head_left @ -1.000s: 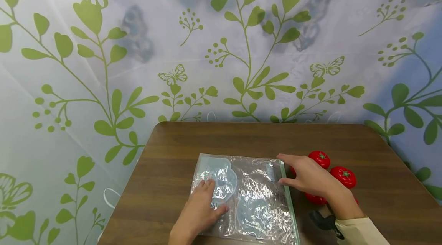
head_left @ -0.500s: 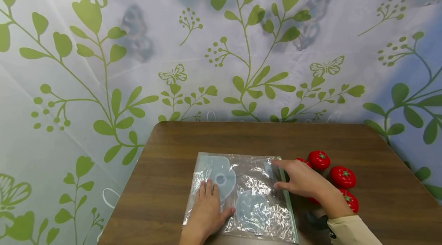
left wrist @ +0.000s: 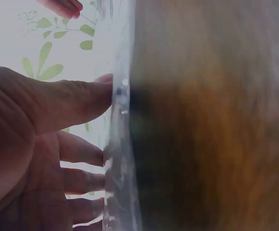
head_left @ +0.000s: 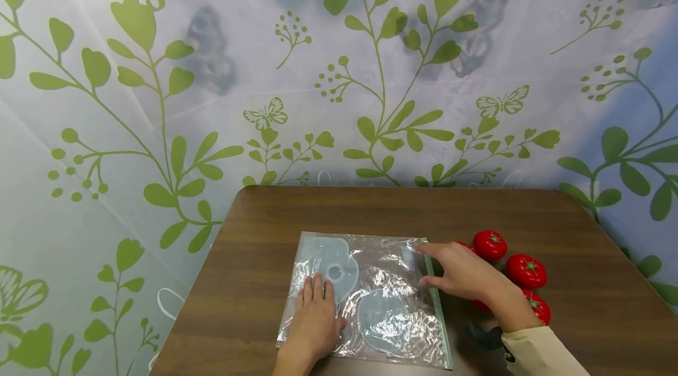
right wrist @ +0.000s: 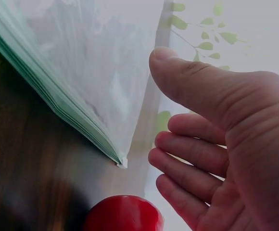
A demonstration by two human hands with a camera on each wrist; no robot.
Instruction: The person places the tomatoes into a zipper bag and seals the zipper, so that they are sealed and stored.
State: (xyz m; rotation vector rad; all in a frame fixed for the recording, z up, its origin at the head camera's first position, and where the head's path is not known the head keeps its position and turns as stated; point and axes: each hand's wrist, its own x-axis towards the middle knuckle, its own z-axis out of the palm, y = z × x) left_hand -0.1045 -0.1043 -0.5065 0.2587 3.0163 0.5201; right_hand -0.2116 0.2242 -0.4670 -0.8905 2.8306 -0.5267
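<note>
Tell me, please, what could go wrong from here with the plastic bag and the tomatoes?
The right hand reaches past the red tomatoes, very close to them, so a sideways move might roll one away. The clear plastic bag looks thin and wrinkled; it could slide or crease under the left hand. If the right hand pulls the green edge unevenly, the bag may twist.

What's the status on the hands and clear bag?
Left hand resting on clear plastic bag. Right hand at bag's green edge, contact unclear. Red tomatoes beside right hand, none visible on bag.
</note>
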